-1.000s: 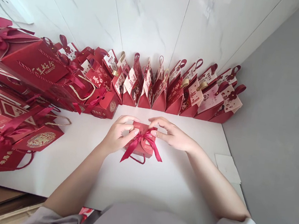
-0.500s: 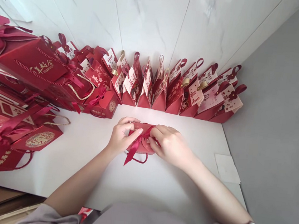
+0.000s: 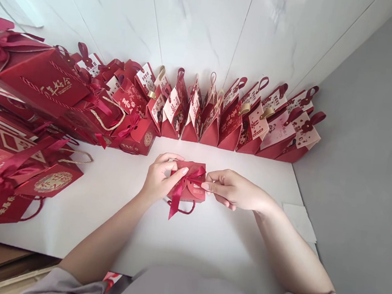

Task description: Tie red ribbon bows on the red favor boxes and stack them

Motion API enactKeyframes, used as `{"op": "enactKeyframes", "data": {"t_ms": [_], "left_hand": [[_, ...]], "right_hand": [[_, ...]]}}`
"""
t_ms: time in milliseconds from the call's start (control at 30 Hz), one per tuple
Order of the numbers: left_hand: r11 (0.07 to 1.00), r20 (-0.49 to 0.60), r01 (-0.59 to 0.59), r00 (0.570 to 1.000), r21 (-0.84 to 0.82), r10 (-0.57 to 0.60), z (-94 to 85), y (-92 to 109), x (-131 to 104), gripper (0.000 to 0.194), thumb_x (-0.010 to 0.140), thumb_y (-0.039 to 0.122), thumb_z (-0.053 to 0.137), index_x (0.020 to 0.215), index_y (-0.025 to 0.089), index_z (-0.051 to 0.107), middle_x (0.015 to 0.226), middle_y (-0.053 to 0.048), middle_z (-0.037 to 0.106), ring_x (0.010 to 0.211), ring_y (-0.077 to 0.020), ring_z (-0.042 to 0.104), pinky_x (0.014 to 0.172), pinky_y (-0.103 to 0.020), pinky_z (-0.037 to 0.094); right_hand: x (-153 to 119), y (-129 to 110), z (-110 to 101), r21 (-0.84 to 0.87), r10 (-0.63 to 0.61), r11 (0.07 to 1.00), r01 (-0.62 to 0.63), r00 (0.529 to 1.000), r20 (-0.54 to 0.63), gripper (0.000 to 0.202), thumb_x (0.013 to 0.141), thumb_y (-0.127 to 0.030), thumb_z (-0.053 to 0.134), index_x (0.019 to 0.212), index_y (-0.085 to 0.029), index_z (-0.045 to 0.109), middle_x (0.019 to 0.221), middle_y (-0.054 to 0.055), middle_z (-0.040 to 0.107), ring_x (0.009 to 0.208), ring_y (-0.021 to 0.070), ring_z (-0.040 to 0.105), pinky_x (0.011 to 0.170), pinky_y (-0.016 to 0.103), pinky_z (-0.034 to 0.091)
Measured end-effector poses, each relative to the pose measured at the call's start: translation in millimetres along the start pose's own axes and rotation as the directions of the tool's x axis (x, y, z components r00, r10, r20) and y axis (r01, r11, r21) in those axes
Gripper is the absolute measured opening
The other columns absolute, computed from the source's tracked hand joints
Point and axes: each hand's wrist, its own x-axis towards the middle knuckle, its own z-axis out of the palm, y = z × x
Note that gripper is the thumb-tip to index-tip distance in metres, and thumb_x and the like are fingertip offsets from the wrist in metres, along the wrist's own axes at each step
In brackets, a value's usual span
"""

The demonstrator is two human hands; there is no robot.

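Red gift box (image 3: pixel 195 196), well in from counter (image 3: pixel 185 245) front edge: probably light, crushable, best held by sides; left hand (image 3: pixel 160 176) steadying left side, right hand (image 3: pixel 230 188) pinching slippery-looking ribbon (image 3: pixel 175 202).

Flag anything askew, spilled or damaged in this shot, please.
Nothing looks spilled or damaged. The ribbon on the small red box looks lopsided, one tail hanging over the front, but the right hand pinches its other side.
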Motion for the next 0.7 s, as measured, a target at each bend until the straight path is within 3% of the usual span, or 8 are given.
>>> {"op": "enactKeyframes", "data": {"t_ms": [167, 267, 367, 433, 500, 567, 633, 700], "left_hand": [[0.998, -0.001, 0.033, 0.999, -0.057, -0.033, 1.6, -3.2, -0.1, 0.037, 0.086, 0.034, 0.063, 0.055, 0.017, 0.052, 0.105, -0.006, 0.064, 0.098, -0.0213, 0.062, 0.094, -0.035, 0.044], [0.976, 0.065, 0.091, 0.995, -0.200, -0.079, 0.1, -7.6, 1.0, 0.034, 0.092, 0.035, 0.056, 0.065, 0.017, 0.065, 0.108, -0.008, 0.063, 0.101, -0.0219, 0.062, 0.095, -0.035, 0.044], [0.914, 0.159, 0.154, 0.982, -0.376, -0.101, -2.7, -11.2, 2.1, 0.032, 0.093, 0.036, 0.052, 0.076, 0.017, 0.072, 0.114, -0.009, 0.061, 0.107, -0.0241, 0.060, 0.096, -0.035, 0.045], [0.876, 0.194, 0.175, 0.976, -0.450, -0.095, -4.2, -11.9, 2.6, 0.031, 0.093, 0.036, 0.053, 0.080, 0.017, 0.074, 0.116, -0.010, 0.060, 0.110, -0.0251, 0.059, 0.096, -0.035, 0.046], [0.864, 0.210, 0.174, 0.974, -0.473, -0.082, -5.2, -11.2, 2.9, 0.030, 0.092, 0.036, 0.054, 0.080, 0.017, 0.074, 0.116, -0.010, 0.060, 0.110, -0.0254, 0.059, 0.096, -0.035, 0.046], [0.875, 0.212, 0.159, 0.975, -0.457, -0.066, -5.8, -9.7, 3.4, 0.028, 0.091, 0.035, 0.056, 0.076, 0.017, 0.072, 0.116, -0.009, 0.060, 0.110, -0.0253, 0.059, 0.097, -0.035, 0.044], [0.896, 0.209, 0.136, 0.977, -0.423, -0.049, -6.3, -8.3, 3.8, 0.030, 0.091, 0.034, 0.057, 0.070, 0.017, 0.069, 0.115, -0.009, 0.061, 0.110, -0.0247, 0.059, 0.099, -0.035, 0.043], [0.916, 0.203, 0.107, 0.979, -0.387, -0.029, -6.7, -7.5, 4.0, 0.032, 0.091, 0.032, 0.057, 0.064, 0.017, 0.064, 0.114, -0.009, 0.062, 0.110, -0.0239, 0.059, 0.100, -0.036, 0.042]], "right_hand": [[-9.5, -2.6, -11.3, -0.316, -0.004, 0.948, 0.033, 0.996, 0.092, 0.033, 0.096, -0.039, 0.044, 0.070, -0.020, 0.051, 0.055, -0.003, 0.059, 0.045, 0.0117, 0.056, 0.051, 0.024, 0.043], [-21.4, -4.7, -21.4, -0.467, 0.054, 0.883, 0.032, 0.984, 0.169, 0.031, 0.094, -0.031, 0.045, 0.068, -0.019, 0.054, 0.061, -0.001, 0.066, 0.052, 0.0130, 0.060, 0.055, 0.025, 0.042], [-32.7, -4.0, -31.3, -0.591, 0.027, 0.807, 0.019, 0.997, 0.070, 0.019, 0.090, -0.033, 0.055, 0.080, -0.020, 0.065, 0.073, 0.001, 0.069, 0.062, 0.0167, 0.062, 0.055, 0.026, 0.040], [-34.1, -2.7, -32.2, -0.611, -0.123, 0.790, 0.059, 0.990, -0.062, 0.016, 0.090, -0.033, 0.057, 0.092, -0.022, 0.068, 0.082, 0.002, 0.070, 0.071, 0.0182, 0.063, 0.060, 0.028, 0.043], [-27.4, -1.5, -25.6, -0.586, -0.354, 0.791, 0.176, 0.913, -0.203, 0.016, 0.095, -0.031, 0.053, 0.096, -0.022, 0.067, 0.089, 0.004, 0.069, 0.079, 0.0183, 0.063, 0.069, 0.030, 0.046], [-13.5, -0.1, -12.3, -0.604, -0.596, 0.723, 0.337, 0.746, -0.297, 0.017, 0.097, -0.031, 0.052, 0.095, -0.021, 0.066, 0.094, 0.006, 0.067, 0.088, 0.0192, 0.062, 0.081, 0.033, 0.047], [3.5, 2.3, 3.7, -0.665, -0.749, 0.591, 0.457, 0.616, -0.243, 0.013, 0.096, -0.030, 0.057, 0.096, -0.022, 0.067, 0.103, 0.008, 0.064, 0.099, 0.0213, 0.059, 0.091, 0.037, 0.044], [18.5, 6.2, 17.6, -0.707, -0.794, 0.514, 0.486, 0.581, -0.178, 0.010, 0.094, -0.028, 0.060, 0.099, -0.023, 0.067, 0.109, 0.008, 0.062, 0.106, 0.0225, 0.056, 0.096, 0.040, 0.040]]}}
